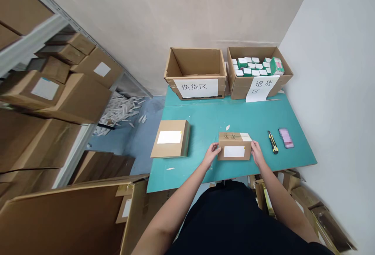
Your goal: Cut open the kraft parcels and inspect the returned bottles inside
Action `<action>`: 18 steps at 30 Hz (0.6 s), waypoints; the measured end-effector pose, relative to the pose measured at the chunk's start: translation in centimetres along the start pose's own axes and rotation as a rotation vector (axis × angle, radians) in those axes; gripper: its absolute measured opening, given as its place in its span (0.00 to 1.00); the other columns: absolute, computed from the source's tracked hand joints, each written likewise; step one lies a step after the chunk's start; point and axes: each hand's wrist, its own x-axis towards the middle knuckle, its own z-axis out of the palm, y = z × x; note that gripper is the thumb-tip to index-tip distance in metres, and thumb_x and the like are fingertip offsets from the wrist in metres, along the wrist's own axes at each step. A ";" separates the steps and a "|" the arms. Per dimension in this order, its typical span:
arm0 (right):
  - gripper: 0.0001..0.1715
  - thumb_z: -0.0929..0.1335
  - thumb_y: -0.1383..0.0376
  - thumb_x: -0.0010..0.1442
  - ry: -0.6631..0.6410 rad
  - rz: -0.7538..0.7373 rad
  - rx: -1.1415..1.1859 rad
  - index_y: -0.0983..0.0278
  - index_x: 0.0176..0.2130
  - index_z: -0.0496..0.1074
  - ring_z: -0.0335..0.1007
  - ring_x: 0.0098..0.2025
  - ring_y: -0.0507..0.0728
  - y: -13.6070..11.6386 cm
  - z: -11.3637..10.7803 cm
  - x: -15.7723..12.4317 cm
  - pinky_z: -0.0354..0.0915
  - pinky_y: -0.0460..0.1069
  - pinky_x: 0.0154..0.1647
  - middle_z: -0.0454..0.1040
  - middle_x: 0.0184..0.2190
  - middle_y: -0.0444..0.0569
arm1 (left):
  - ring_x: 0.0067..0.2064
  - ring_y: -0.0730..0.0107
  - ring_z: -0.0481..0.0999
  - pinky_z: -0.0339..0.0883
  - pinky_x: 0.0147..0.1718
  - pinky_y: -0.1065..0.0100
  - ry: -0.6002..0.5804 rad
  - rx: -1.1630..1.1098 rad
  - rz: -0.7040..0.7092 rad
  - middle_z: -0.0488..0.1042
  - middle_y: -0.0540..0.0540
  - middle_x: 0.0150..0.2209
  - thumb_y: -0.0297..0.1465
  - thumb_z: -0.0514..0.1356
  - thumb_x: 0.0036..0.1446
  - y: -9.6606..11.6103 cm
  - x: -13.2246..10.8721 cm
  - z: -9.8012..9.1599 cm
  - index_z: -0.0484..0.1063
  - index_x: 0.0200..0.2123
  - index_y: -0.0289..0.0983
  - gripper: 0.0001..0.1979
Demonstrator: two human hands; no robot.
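Observation:
A small brown cardboard parcel (234,146) with a white label on its near side stands on the teal table (211,118) near the front edge. My left hand (212,154) presses against its left end, fingers curled round the corner. Against its right end lies my right hand (257,152), fingers along the side. Both hands hold the parcel between them. A larger flat parcel (171,138) with a white label lies to the left, at the table's left edge, apart from my hands.
A yellow-black utility knife (272,142) and a pink item (286,137) lie right of the parcel. At the back stand an empty labelled carton (195,73) and a carton of green-white boxes (259,72). Shelves of cartons (58,87) fill the left; more cartons (73,216) sit on the floor.

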 end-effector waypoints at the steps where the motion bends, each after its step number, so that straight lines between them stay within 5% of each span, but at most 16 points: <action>1: 0.36 0.67 0.38 0.54 0.014 -0.006 -0.003 0.59 0.52 0.71 0.76 0.53 0.65 0.2 -0.2 -0.5 0.74 0.58 0.49 0.78 0.53 0.55 | 0.63 0.51 0.69 0.61 0.62 0.54 -0.007 0.010 -0.024 0.74 0.37 0.58 0.45 0.73 0.46 -0.1 -0.6 -0.4 0.74 0.48 0.39 0.29; 7: 0.44 0.73 0.40 0.47 -0.008 0.005 -0.113 0.61 0.55 0.71 0.75 0.54 0.68 1.2 -0.7 -3.1 0.72 0.61 0.52 0.77 0.55 0.58 | 0.63 0.47 0.70 0.67 0.58 0.53 -0.013 0.014 -0.258 0.70 0.36 0.62 0.49 0.69 0.52 -1.8 -3.6 -1.0 0.68 0.61 0.43 0.36; 13: 0.44 0.75 0.45 0.46 -0.146 0.015 -0.117 0.57 0.58 0.71 0.72 0.58 0.67 -0.7 -0.6 -2.1 0.71 0.61 0.55 0.76 0.58 0.52 | 0.67 0.45 0.65 0.63 0.63 0.50 -0.013 -0.056 -0.202 0.63 0.38 0.68 0.44 0.73 0.48 -1.8 -2.7 0.6 0.70 0.60 0.43 0.37; 18: 0.36 0.71 0.41 0.52 -0.080 -0.060 -0.057 0.58 0.52 0.72 0.75 0.53 0.65 -1.1 -0.5 -0.1 0.73 0.58 0.49 0.78 0.52 0.53 | 0.69 0.50 0.62 0.54 0.68 0.53 -0.047 -0.065 -0.025 0.66 0.39 0.66 0.34 0.74 0.43 -0.5 -1.4 0.3 0.71 0.57 0.40 0.36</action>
